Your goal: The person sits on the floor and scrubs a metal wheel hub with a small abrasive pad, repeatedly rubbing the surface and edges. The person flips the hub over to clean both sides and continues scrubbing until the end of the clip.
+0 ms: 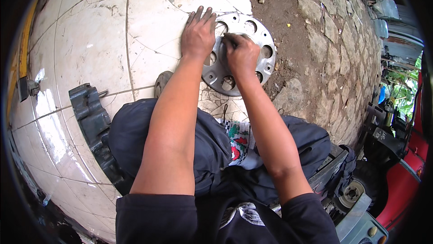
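A round grey metal disc [222, 67] with large round holes and small bolt holes lies flat on the ground in front of me. It spans the edge between pale tiles and bare soil. My left hand [198, 35] rests at the disc's left rim, its fingers stretched out and pointing away from me. Over the disc's middle, my right hand [243, 56] is closed with its fingers bent down toward the metal. A small pale edge shows by those fingertips, but what they hold is mostly hidden. Both hands look smudged dark.
Beside my left knee stands a dark, ridged block-like part [92, 113]. Cracked tiles [90, 32] cover the left side; soil [284, 32] and stone paving [333, 59] lie to the right. A wheel [354, 192] and a red body panel [408, 176] are at the lower right.
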The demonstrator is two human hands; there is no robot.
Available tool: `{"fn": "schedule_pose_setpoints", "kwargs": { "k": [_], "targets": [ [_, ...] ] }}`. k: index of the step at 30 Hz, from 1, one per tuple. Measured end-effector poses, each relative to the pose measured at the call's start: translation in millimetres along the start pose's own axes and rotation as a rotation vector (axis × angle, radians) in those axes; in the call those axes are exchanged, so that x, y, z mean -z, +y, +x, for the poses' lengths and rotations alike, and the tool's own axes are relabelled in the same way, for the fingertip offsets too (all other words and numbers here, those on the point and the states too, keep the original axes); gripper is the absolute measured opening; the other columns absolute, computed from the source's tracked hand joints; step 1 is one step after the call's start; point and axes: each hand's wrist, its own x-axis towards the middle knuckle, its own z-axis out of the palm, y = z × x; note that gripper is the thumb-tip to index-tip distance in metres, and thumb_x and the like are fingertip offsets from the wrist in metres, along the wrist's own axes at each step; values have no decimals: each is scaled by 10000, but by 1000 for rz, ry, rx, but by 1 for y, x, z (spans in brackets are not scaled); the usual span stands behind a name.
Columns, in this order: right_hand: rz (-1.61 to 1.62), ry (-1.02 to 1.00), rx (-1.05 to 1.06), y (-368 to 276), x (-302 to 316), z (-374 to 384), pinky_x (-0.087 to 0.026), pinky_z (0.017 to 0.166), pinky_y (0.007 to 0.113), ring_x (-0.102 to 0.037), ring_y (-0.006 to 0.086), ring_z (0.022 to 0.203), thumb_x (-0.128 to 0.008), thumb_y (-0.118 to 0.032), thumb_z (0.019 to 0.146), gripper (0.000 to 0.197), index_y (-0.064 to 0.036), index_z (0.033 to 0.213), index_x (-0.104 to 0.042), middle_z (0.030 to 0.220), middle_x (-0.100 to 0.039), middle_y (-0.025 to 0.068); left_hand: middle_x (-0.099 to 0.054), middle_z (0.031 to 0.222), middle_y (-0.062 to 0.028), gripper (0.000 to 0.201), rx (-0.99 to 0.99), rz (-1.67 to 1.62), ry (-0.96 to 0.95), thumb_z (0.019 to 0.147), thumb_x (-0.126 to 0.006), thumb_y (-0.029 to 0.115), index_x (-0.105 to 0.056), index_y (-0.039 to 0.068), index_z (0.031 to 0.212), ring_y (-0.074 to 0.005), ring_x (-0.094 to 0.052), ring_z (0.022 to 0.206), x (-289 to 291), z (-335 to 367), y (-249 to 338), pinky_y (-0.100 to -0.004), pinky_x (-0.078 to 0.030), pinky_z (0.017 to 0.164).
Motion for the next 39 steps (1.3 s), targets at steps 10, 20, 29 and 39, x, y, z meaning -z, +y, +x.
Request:
{"fn": "schedule_pose_setpoints", "kwargs": {
  "k": [10, 20, 29, 39],
  "targets": [
    [-161, -216, 219, 1, 3, 31, -577, 831, 488, -716, 416, 854, -694, -94, 885, 164, -54, 968, -829, 908, -748, 211, -659, 1489, -52, 315, 89, -53, 112, 1051, -571, 217, -763, 141, 1289, -269, -529, 1463, -4, 2, -1, -404, -369, 1266],
    [-157, -524, 363, -7, 16, 23, -580, 823, 535, -725, 444, 848, -589, -30, 873, 147, -13, 922, -727, 850, -742, 240, -670, 1477, -11, 285, 104, -38, 78, 1048, -566, 233, -789, 179, 1218, -257, -516, 1474, -5, -2, -3, -405, -372, 1264],
    [-100, -483, 355, -13, 15, 12, -589, 751, 541, -715, 469, 750, -599, -27, 849, 122, -7, 821, -717, 748, -693, 268, -673, 1472, -2, 289, 96, -34, 72, 1062, -553, 248, -800, 180, 1194, -252, -511, 1478, -2, -1, -2, -400, -376, 1261],
    [-180, -526, 292, -8, 43, -38, -574, 828, 510, -707, 415, 869, -681, -85, 897, 62, -28, 899, -703, 862, -718, 196, -695, 1441, -13, 279, 65, -75, 63, 1038, -566, 186, -804, 182, 1184, -280, -524, 1465, 1, -5, -3, -410, -381, 1259]
  ]
}}
